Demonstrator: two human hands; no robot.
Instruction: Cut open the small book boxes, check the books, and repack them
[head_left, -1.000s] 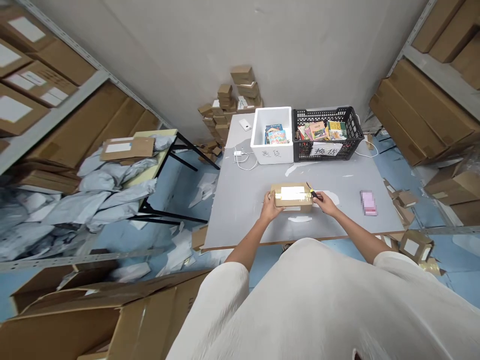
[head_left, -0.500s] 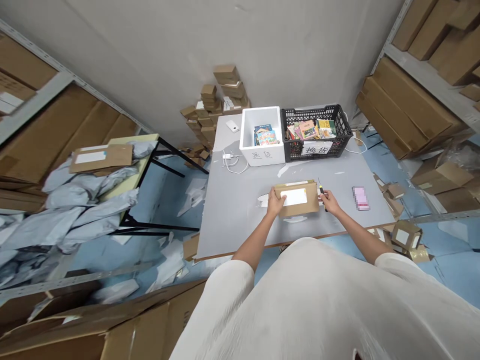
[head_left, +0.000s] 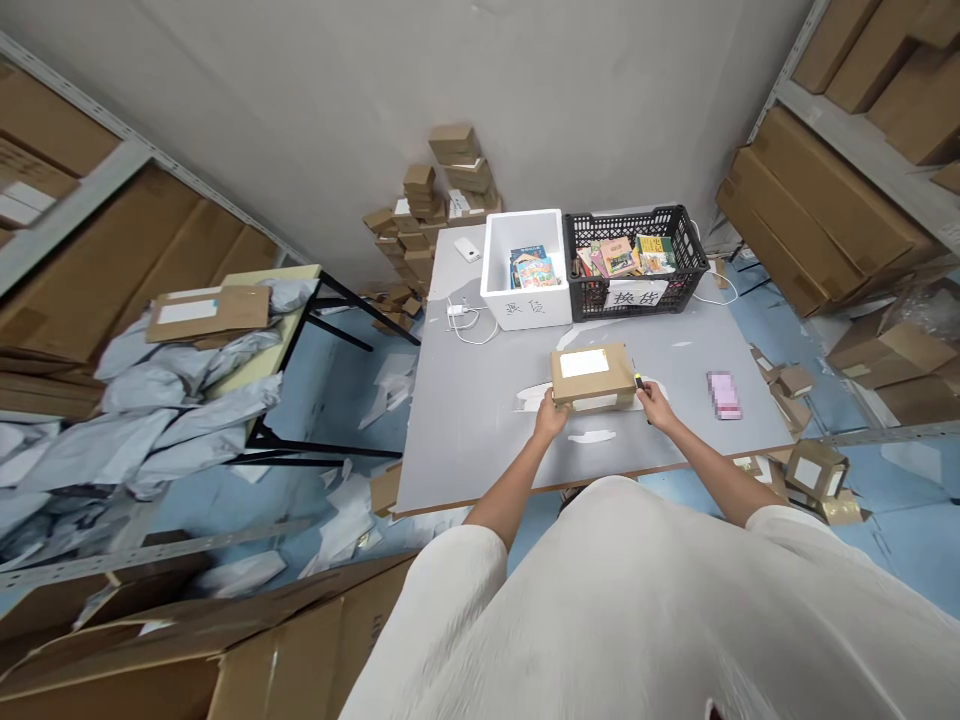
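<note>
The table (head_left: 457,420) fills the middle, its near edge partly hidden by the white shirt (head_left: 637,590). At lower left, the carton (head_left: 300,660) is cut off by the frame. The crate (head_left: 679,290) and tub (head_left: 525,312) stand side by side along the far edge, their lower contents hidden. The box (head_left: 600,382) lies near the table's centre, with grey surface showing towards both side edges. The left hand (head_left: 550,415) closes on its near left corner, fingertips hard to make out. The right hand (head_left: 655,405), beside its right end, grips a cutter (head_left: 638,382), mostly covered.
</note>
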